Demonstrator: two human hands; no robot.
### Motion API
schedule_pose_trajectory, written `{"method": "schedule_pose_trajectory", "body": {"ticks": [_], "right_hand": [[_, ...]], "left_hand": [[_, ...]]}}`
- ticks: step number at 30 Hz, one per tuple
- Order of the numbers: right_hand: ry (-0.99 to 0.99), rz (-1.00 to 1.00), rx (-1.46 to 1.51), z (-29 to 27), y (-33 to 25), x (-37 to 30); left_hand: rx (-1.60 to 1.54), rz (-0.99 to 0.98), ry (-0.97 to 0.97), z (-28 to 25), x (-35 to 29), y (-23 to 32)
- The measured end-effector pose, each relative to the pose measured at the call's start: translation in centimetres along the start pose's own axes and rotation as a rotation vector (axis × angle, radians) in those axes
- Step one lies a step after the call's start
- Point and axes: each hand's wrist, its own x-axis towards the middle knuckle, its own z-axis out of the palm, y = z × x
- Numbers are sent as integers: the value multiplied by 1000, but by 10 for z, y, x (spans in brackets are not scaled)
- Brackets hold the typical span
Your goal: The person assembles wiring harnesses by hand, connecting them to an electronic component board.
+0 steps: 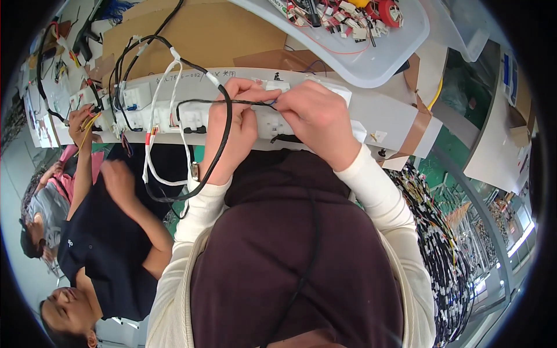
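Note:
A thin black-sheathed cable [197, 101] runs across between my hands, above a long white board [412, 134] fitted with white blocks. My left hand [235, 124] is closed, its thumb and fingers around the cable. My right hand [318, 119] pinches the cable's end, where a bit of blue wire shows at the fingertips. What else lies inside that pinch is hidden. A thicker black cable [225, 139] loops over my left wrist. It belongs to a wiring harness with white-wrapped branches [164, 81], which hangs to the left of my left hand.
A clear plastic bin [400, 64] of small connectors and red rolls stands beyond my right hand. Brown cardboard [232, 35] lies behind the board. At the left, a co-worker's hand [81, 124] holds wires at the same board. Bundled harnesses [432, 249] hang at the right.

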Motion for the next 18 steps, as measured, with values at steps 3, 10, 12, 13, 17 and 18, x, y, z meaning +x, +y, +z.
{"method": "schedule_pose_trajectory", "body": {"ticks": [3,10,12,13,17,18], "right_hand": [[-53,-113,-137,1,-2,2],[-45,-238,-286,-14,-7,-1],[-61,-252,-290,-14,-15,-8],[-82,-216,-377,-16,-21,-11],[-34,-270,-577,-11,-39,-19],[-24,-286,-564,-7,-37,-22]], "left_hand": [[-33,23,52,2,-1,-13],[120,38,46,1,-42,9],[120,81,61,-3,-79,15],[-2,35,-34,-11,-97,21],[-390,-195,-300,-36,-166,14],[-600,-379,-383,-39,-180,12]]}}
